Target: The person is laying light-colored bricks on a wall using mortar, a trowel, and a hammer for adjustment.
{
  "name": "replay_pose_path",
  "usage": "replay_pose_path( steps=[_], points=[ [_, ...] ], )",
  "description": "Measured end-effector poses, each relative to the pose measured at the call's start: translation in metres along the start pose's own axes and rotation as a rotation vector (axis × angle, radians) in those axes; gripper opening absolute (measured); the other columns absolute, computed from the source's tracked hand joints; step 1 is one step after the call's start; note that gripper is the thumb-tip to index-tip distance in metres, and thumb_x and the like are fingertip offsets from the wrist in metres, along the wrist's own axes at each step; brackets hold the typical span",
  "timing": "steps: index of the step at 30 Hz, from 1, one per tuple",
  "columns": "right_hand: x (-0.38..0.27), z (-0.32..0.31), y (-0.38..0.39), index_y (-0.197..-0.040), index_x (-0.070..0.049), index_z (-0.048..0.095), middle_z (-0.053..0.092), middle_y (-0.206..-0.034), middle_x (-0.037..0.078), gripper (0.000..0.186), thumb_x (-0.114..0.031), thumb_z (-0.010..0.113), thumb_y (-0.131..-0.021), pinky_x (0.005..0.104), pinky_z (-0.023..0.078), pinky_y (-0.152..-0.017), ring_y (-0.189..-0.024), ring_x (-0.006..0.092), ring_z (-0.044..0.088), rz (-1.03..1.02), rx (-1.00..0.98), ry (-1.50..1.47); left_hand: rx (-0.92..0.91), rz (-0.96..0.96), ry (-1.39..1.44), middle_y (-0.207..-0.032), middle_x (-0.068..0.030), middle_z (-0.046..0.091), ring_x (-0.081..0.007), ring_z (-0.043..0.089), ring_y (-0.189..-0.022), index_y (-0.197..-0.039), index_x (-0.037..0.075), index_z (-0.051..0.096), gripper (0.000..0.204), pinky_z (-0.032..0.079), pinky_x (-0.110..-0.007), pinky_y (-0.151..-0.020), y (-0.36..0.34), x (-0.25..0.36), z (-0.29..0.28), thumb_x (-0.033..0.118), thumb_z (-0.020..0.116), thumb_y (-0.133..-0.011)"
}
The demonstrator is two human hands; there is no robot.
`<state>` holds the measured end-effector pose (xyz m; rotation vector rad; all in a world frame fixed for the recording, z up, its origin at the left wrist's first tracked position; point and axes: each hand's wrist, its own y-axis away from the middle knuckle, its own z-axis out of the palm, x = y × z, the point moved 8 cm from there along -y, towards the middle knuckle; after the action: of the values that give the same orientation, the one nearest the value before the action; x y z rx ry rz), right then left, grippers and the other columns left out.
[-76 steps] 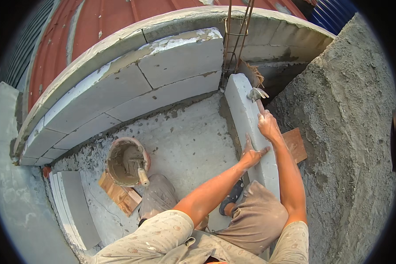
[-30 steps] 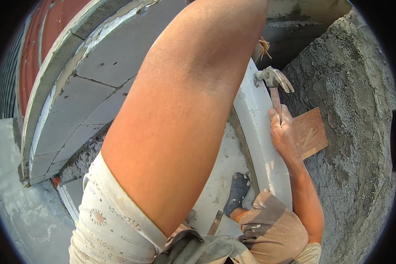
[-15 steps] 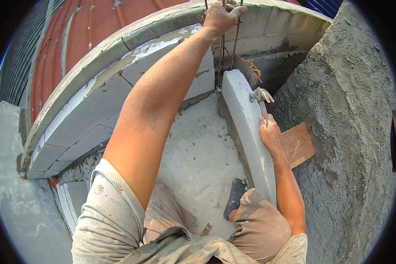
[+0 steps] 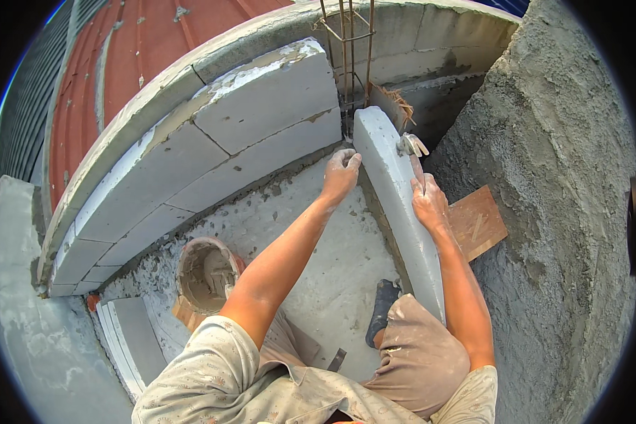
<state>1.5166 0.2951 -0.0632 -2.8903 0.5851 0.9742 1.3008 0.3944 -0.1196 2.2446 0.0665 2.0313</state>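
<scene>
My right hand (image 4: pixel 430 203) is wrapped round the handle of a claw hammer (image 4: pixel 412 146). The hammer's head rests against or just over the upper right edge of a long white block (image 4: pixel 396 184), which stands on a mortar bed and runs toward me. Near the far end of that block, on its left side, is my left hand (image 4: pixel 341 174). Its fingers are curled together; whether they hold anything small is hidden. Upright rusty rebar (image 4: pixel 346 56) rises just beyond the block's far end.
A curved wall of white blocks (image 4: pixel 261 106) bounds the left. A mortar bucket (image 4: pixel 206 272) stands by my left arm, with stacked slabs (image 4: pixel 131 336) farther left. A wooden board (image 4: pixel 477 220) and rough cement slope (image 4: pixel 544 212) lie right. My dark shoe (image 4: pixel 383 311) is beside the block.
My left hand has come down from the rebar to the block's far left side. My right hand still holds the hammer at nearly the same place. The bucket has come into sight.
</scene>
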Motion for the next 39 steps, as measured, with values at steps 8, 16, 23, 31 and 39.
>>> replay_pose_path(
  steps=[8, 16, 23, 31, 39],
  points=[
    [0.013, -0.003, -0.007, -0.108, -0.002, 0.056, 0.063, -0.098, 0.029, 0.036, -0.034, 0.05, -0.092, 0.0521, 0.045, -0.083, -0.097, 0.0476, 0.059, 0.009, -0.016, -0.016, -0.315, -0.304, -0.018, -0.136, -0.0263, 0.043, -0.0355, 0.051, -0.119, -0.145, -0.005, 0.013, 0.091, 0.05, -0.051, -0.087, 0.057, -0.027, 0.093, 0.044, 0.063, -0.087],
    [-0.046, -0.048, -0.021, -0.113, 0.003, 0.055, 0.063, -0.094, 0.022, 0.036, -0.028, 0.048, -0.097, 0.0417, 0.048, -0.076, -0.085, 0.0372, 0.062, -0.23, 0.165, -0.554, -0.325, -0.363, 0.299, -0.133, -0.0265, 0.043, -0.0368, 0.053, -0.115, -0.147, -0.005, 0.006, 0.099, 0.057, -0.05, -0.074, 0.082, -0.033, 0.107, 0.042, 0.067, -0.084],
    [-0.021, 0.001, -0.048, -0.109, 0.0, 0.057, 0.063, -0.092, 0.024, 0.029, -0.023, 0.049, -0.094, 0.0443, 0.047, -0.076, -0.086, 0.0426, 0.061, -0.195, -0.063, -0.098, -0.312, -0.34, 0.307, -0.132, -0.024, 0.044, -0.036, 0.057, -0.11, -0.147, 0.001, 0.01, 0.092, 0.058, -0.05, -0.071, 0.078, -0.036, 0.114, 0.041, 0.066, -0.086],
    [0.026, -0.085, -0.054, -0.093, -0.002, 0.059, 0.054, -0.066, 0.008, 0.026, -0.025, 0.048, -0.097, 0.0338, 0.043, -0.05, -0.05, 0.0204, 0.051, -0.076, 0.018, -0.528, -0.382, -0.423, 0.331, -0.139, -0.0308, 0.03, -0.0435, 0.05, -0.118, -0.148, 0.004, -0.005, 0.103, 0.052, -0.06, -0.08, 0.082, -0.037, 0.112, 0.045, 0.065, -0.085],
    [0.153, 0.027, -0.077, -0.141, -0.014, 0.039, 0.044, -0.063, -0.003, 0.043, -0.03, 0.042, -0.101, 0.024, 0.036, -0.034, -0.042, 0.0056, 0.04, 0.516, -0.296, -0.994, -0.369, -0.487, 0.107, -0.133, -0.0299, 0.037, -0.0408, 0.05, -0.118, -0.146, 0.001, 0.001, 0.1, 0.049, -0.055, -0.09, 0.068, -0.033, 0.117, 0.05, 0.062, -0.085]
  ],
)
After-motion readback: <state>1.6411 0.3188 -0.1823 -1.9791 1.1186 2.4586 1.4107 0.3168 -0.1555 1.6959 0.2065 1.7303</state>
